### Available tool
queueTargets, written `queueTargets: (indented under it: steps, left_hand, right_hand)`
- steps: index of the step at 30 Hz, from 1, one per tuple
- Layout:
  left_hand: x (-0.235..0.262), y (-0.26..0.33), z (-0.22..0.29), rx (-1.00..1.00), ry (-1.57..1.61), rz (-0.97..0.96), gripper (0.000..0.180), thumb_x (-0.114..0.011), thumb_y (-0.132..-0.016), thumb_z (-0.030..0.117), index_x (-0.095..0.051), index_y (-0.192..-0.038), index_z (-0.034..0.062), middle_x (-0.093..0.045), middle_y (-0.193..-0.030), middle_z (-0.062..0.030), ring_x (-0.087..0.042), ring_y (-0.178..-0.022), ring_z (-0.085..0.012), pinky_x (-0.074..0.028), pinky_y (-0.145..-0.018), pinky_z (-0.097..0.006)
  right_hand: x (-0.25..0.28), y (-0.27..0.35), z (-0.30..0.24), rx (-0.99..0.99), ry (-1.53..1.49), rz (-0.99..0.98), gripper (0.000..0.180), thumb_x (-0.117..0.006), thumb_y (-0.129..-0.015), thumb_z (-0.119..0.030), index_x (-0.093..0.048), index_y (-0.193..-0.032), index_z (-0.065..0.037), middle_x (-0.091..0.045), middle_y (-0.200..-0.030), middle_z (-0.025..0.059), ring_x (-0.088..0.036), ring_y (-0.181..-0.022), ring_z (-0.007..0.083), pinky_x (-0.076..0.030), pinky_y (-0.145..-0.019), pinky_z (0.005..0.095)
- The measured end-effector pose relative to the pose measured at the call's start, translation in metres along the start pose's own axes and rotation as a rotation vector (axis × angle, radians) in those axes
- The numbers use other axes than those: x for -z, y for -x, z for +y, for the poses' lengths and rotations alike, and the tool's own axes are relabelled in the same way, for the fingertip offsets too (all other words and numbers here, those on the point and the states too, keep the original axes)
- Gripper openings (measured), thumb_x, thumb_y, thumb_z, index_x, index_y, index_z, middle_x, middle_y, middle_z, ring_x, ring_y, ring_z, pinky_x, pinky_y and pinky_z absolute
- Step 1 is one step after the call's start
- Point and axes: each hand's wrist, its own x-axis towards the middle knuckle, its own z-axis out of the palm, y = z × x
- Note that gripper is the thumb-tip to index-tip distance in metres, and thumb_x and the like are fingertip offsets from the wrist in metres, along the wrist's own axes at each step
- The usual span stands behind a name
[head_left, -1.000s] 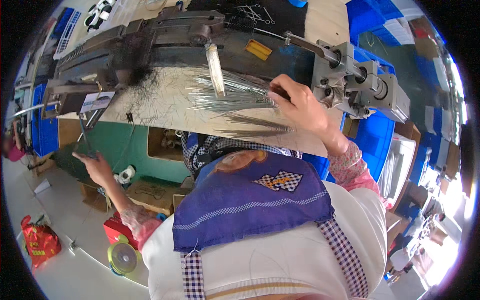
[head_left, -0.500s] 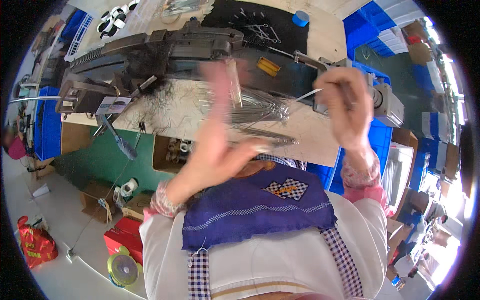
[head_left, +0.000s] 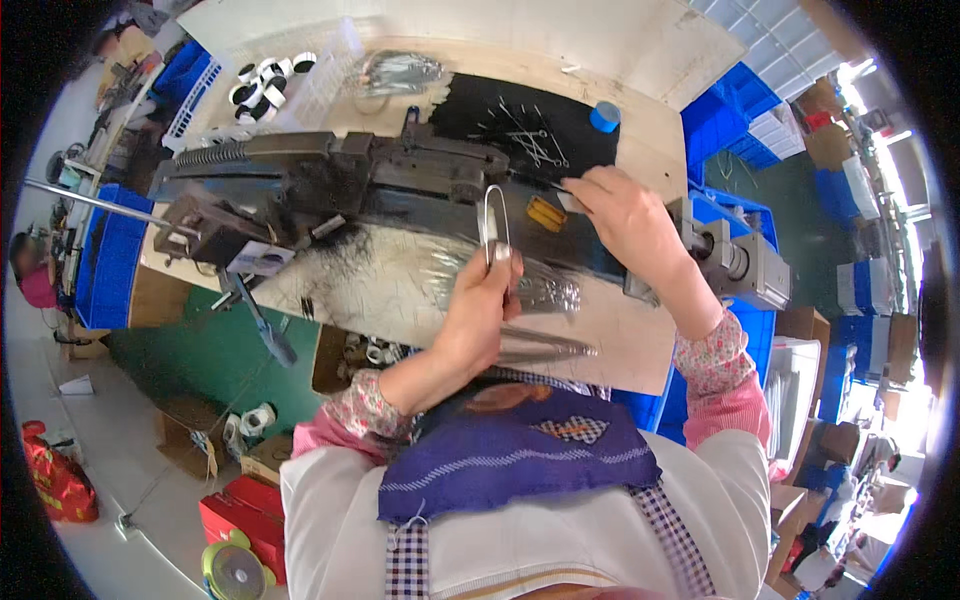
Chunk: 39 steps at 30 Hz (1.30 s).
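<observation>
My left hand (head_left: 475, 310) is closed around the lower end of a wire bent into a long narrow loop (head_left: 497, 205). The loop stands up in front of a long dark metal bench machine (head_left: 400, 190). At the machine's right part, my right hand (head_left: 632, 222) has its fingers closed by the end of a thin metal rod (head_left: 540, 180). A small pale piece (head_left: 572, 203) shows under those fingertips; what they grip is mostly hidden. Below the machine lies a bundle of thin metal wires (head_left: 540, 285), with another narrow bundle (head_left: 550, 347) nearer me.
A yellow block (head_left: 546, 213) sits on the machine. Behind it, a black mat (head_left: 470, 110) holds several wire pieces, beside a blue round lid (head_left: 604, 117). A clear bin (head_left: 325, 60) holds black-and-white rolls. Blue crates (head_left: 110, 260) flank the table.
My left hand, blurred and spread before, now holds the wire loop upright. My right hand has moved left onto the machine's rod end. The view has shifted slightly.
</observation>
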Motion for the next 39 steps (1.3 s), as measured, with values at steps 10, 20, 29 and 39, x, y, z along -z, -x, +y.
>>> queueTargets:
  steps: [10, 20, 29, 39]
  left_hand:
    - [0.048, 0.012, 0.088, 0.211, 0.957, -0.604, 0.013, -0.045, -0.098, 0.016, -0.054, -0.101, 0.0069, -0.047, -0.084, 0.0001, -0.029, -0.043, -0.0021, -0.022, -0.035, -0.018]
    - [0.022, 0.002, 0.064, -0.520, -0.863, -0.372, 0.027, -0.060, -0.088, 0.022, -0.064, -0.075, -0.0019, -0.061, -0.062, -0.0133, -0.059, -0.053, -0.0221, -0.043, -0.052, -0.030]
    - [-0.013, -0.085, 0.055, -0.885, -1.365, -0.241, 0.016, -0.060, -0.080, 0.018, -0.070, -0.081, 0.0061, -0.064, -0.073, -0.0143, -0.064, -0.068, -0.0320, -0.051, -0.062, -0.040]
    - [0.036, -0.021, 0.022, -0.841, -0.560, 0.201, 0.022, -0.051, -0.092, 0.021, -0.062, -0.096, 0.0020, -0.052, -0.064, -0.0034, -0.053, -0.055, -0.0141, -0.044, -0.049, -0.027]
  right_hand:
    - [-0.003, -0.014, 0.001, 0.003, 0.041, -0.043, 0.021, -0.059, -0.067, 0.001, -0.060, -0.088, -0.003, -0.055, -0.080, 0.0088, -0.059, -0.078, 0.0267, -0.052, -0.065, 0.0370]
    - [-0.016, -0.058, 0.019, -0.185, 0.148, -0.013, 0.019, -0.057, -0.083, -0.007, -0.059, -0.100, 0.000, -0.056, -0.087, 0.0161, -0.059, -0.085, 0.0363, -0.049, -0.072, 0.0425]
    - [0.004, -0.015, 0.031, 0.114, -0.220, -0.032, 0.014, -0.067, -0.078, -0.012, -0.062, -0.085, -0.001, -0.060, -0.082, 0.0088, -0.059, -0.081, 0.0274, -0.048, -0.072, 0.0367]
    - [-0.055, -0.063, 0.010, 0.109, -0.365, 0.207, 0.020, -0.068, -0.081, -0.017, -0.065, -0.092, -0.001, -0.066, -0.084, 0.0111, -0.063, -0.079, 0.0302, -0.051, -0.072, 0.0350]
